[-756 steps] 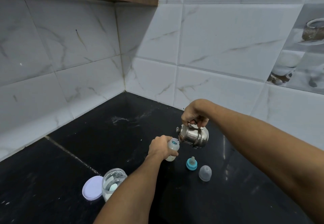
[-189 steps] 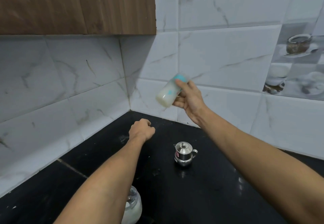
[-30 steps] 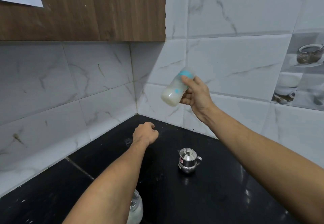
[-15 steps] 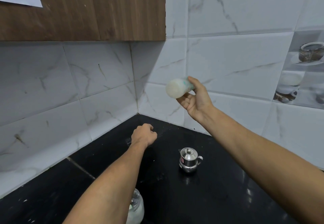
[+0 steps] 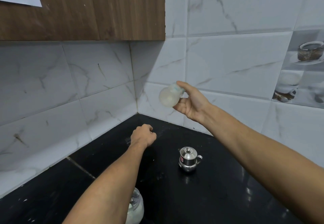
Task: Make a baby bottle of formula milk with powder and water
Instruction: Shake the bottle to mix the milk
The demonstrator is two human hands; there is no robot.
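My right hand [image 5: 192, 103] holds the baby bottle [image 5: 169, 96] up in the air before the tiled wall. The bottle lies tilted, its milky white base turned toward me, and it looks blurred; its teat end is hidden behind my fingers. My left hand [image 5: 142, 137] is curled into a fist above the black counter [image 5: 219, 188] and holds nothing. A small steel water jug [image 5: 188, 159] with its lid on stands on the counter, below the bottle. The clear powder jar [image 5: 135, 208] shows at the bottom edge, partly hidden by my left forearm.
White marble tiles close the corner on the left and at the back. A brown wooden cabinet [image 5: 82, 8] hangs overhead on the left.
The bottle has swung in my right hand from neck-up to lying on its side with the base toward me, and it has dropped a little. My left fist has stayed put.
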